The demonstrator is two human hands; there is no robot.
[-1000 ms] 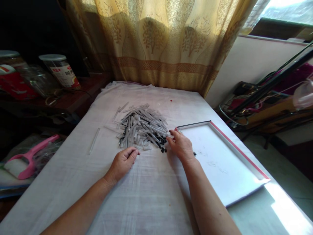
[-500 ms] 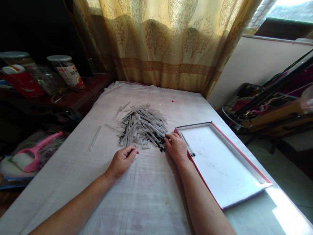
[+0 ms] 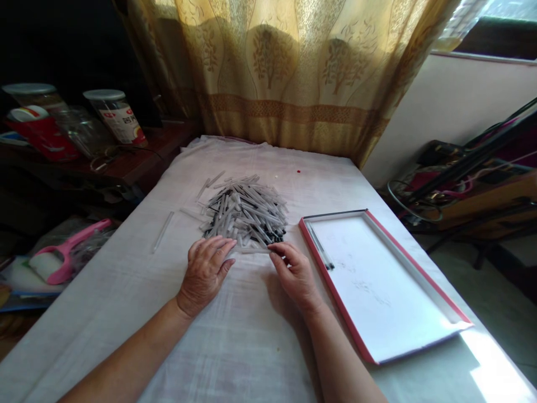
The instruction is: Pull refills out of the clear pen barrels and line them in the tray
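A heap of clear plastic pen barrels (image 3: 247, 207), mixed with black pieces and small clear caps, lies mid-table. My right hand (image 3: 296, 274) pinches the black end of a clear pen (image 3: 254, 251) at the heap's near edge. My left hand (image 3: 205, 271) rests at the near left of the heap, fingers stretched forward and holding nothing I can see; its fingertips cover part of the heap. Right of my right hand is a shallow red-edged box lid (image 3: 361, 302), with a few black-tipped pens (image 3: 321, 249) along its left side.
One loose clear tube (image 3: 163, 232) lies left of the heap. A small red bit (image 3: 298, 171) sits toward the back. Jars (image 3: 115, 117) stand on a dark cabinet at left, above a pink-handled item (image 3: 69, 252). A curtain (image 3: 272, 73) hangs behind the table.
My right hand has moved left and nearer from the heap's right edge, and now has a pen in its pinch. My left hand has opened from a closed shape, fingers reaching to the heap.
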